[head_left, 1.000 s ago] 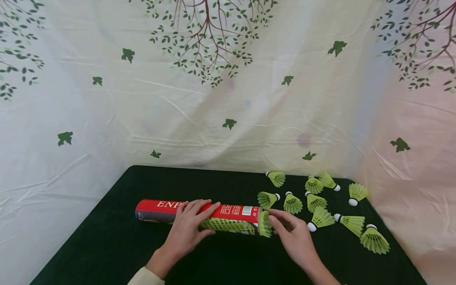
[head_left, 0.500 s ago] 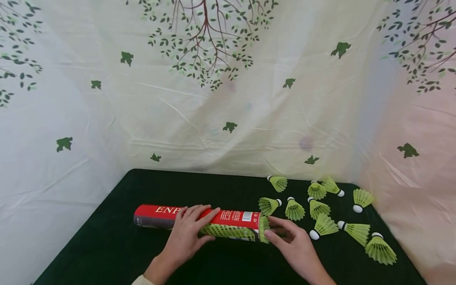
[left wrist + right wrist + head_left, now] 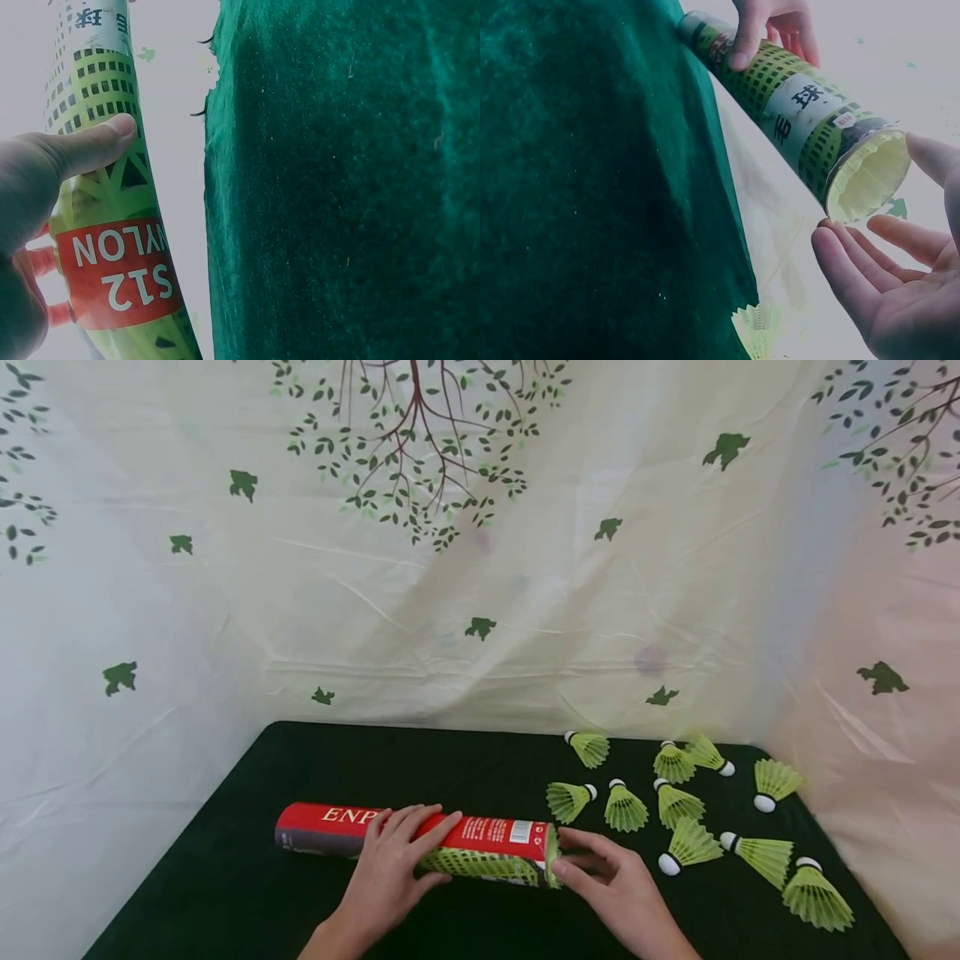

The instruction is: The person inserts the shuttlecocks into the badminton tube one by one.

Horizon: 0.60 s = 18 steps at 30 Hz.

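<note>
A red, grey and green shuttlecock tube lies lengthwise across the dark green table. My left hand grips it around the middle, its thumb pressing on the green netted print. At the tube's right end the yellow-green skirt of a shuttlecock lines the mouth, nearly level with the rim; its cork is hidden inside. My right hand is at that mouth, thumb and fingers spread to either side, fingertips right at the rim. Nothing else shows in the right hand.
Several loose yellow-green shuttlecocks with white corks are scattered on the table's right side, the nearest to my right hand being one shuttlecock. One shuttlecock lies near the right edge. A leaf-printed cloth hangs behind the table.
The shuttlecock's skirt, which stuck out of the tube's mouth, has gone left into the tube, my right fingertips following it to the rim. My left hand keeps its hold. The view has shifted slightly.
</note>
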Available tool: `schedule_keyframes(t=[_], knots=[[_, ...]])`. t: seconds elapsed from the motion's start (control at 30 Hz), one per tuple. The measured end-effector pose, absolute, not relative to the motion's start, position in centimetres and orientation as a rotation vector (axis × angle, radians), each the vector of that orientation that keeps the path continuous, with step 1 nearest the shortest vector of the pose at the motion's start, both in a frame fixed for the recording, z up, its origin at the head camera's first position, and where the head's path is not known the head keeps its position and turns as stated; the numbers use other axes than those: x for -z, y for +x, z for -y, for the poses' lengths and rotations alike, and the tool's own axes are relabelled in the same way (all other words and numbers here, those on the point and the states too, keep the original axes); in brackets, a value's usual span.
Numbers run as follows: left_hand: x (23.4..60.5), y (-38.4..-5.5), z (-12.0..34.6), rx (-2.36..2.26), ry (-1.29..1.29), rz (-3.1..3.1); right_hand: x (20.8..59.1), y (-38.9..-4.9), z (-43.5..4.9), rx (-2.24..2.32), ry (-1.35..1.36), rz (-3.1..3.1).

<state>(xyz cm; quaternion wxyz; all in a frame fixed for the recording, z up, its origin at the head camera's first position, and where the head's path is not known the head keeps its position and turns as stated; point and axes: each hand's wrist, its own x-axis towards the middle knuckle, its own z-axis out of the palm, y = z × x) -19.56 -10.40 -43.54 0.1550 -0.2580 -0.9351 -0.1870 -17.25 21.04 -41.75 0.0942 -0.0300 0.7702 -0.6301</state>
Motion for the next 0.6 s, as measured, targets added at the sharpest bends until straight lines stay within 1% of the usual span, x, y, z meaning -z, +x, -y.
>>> schedule_keyframes(t=[0.1, 0.33, 0.6], knots=[[43.6, -19.6, 10.2, 0.556, -0.731, 2.686, 41.6, -17.3, -21.3, 1.901, -0.113, -2.174], [43.8, -19.1, 10.7, 0.544, -0.72, 2.674, 41.9, -16.0, -20.6, 2.014, -0.154, -1.976], [43.7, -19.1, 10.4, 0.566, -0.718, 2.6, 40.8, -14.6, -19.7, 2.013, -0.277, -1.87]])
